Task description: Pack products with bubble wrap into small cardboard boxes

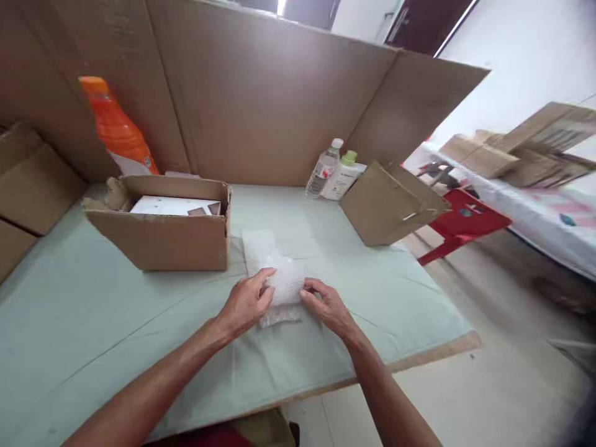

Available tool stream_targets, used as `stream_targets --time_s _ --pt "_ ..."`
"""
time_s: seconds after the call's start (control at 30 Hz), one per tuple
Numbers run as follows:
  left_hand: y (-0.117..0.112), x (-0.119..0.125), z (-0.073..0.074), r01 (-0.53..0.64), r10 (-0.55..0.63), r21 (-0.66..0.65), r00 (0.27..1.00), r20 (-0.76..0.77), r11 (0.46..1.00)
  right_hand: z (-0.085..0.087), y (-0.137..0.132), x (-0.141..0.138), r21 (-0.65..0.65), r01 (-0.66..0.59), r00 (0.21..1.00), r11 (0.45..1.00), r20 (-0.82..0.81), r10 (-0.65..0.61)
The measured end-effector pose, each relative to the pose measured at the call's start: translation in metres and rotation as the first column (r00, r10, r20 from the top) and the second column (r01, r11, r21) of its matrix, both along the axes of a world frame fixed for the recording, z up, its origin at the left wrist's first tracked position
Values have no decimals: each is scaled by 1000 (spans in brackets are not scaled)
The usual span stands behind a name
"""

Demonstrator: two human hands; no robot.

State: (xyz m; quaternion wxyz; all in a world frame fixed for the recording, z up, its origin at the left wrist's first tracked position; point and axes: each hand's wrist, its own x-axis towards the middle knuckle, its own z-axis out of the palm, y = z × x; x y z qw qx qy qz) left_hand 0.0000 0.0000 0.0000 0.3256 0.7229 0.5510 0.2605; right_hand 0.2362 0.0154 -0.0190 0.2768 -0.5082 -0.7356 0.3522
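Note:
On the pale green cloth near the middle of the table lies a piece of bubble wrap (286, 284), folded over so that one layer rests across another. Any item inside it cannot be made out. At its left side, my left hand (249, 299) holds the edge between thumb and fingers. My right hand (327, 305) pinches the opposite edge, thumb toward the wrap. An open cardboard box (181, 242) with white flat boxes (172, 205) inside stands just beyond my left hand.
Against the tall cardboard screen (279, 93) stand an orange bottle (121, 133), a clear bottle (323, 169) and a white bottle with a green cap (343, 177). Another open carton (386, 205) sits at the right. Beyond the table edge is a red chair (465, 217).

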Motion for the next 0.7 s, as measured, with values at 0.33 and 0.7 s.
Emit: stream_targets --time_s 0.33,0.7 --pt "-30 -5 -8 180 -179 45 983 -38 983 -13 30 0 130 77 988 989 123 -93" --pt "-33 -16 -3 132 -132 86 991 0 988 -2 56 -38 280 -1 985 960 168 -48"
